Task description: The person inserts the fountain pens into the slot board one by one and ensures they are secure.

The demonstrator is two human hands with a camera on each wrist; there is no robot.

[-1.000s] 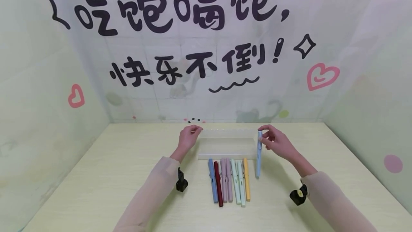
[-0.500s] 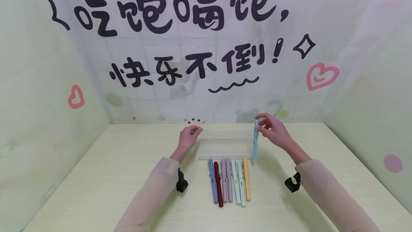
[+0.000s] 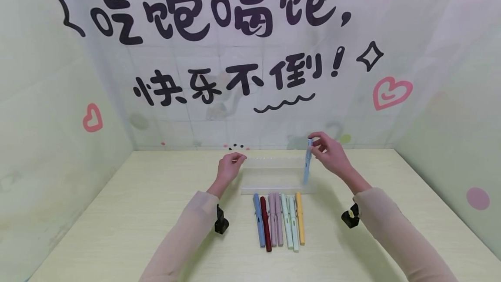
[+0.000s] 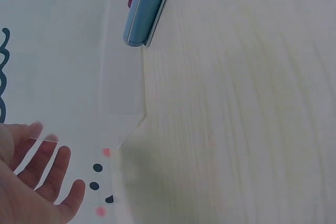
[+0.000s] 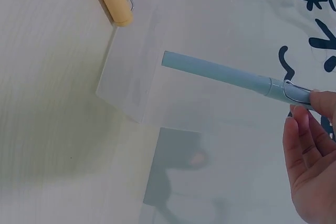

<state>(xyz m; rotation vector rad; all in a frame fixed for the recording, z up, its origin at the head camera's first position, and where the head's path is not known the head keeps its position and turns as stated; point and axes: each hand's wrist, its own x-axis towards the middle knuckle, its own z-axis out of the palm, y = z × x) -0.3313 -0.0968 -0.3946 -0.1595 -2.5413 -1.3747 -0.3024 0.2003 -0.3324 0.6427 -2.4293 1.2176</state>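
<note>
A translucent white box (image 3: 261, 189) stands at the back of the table. At its upper left corner my left hand (image 3: 229, 168) pinches the thin rim between thumb and forefinger; the other fingers are spread in the left wrist view. My right hand (image 3: 331, 153) pinches a light blue pen (image 5: 226, 74) by its clip end. That pen hangs nearly upright, lower end down, over the right end of the box; whether it touches the box I cannot tell. In front lie a blue pen (image 3: 259, 221), a dark red pen (image 3: 266, 225), purple pens (image 3: 278, 221), mint pens (image 3: 293, 225) and a yellow pen (image 3: 300, 219).
The pale wooden table (image 3: 156, 212) reaches back to a printed fabric wall (image 3: 219, 129) with large black characters. Similar fabric walls close off the left and right sides. A small black camera sits at each wrist.
My right hand has carried the light blue pen up and to the left, from beside the box to over its right end. My left hand and the lying pens have stayed put.
</note>
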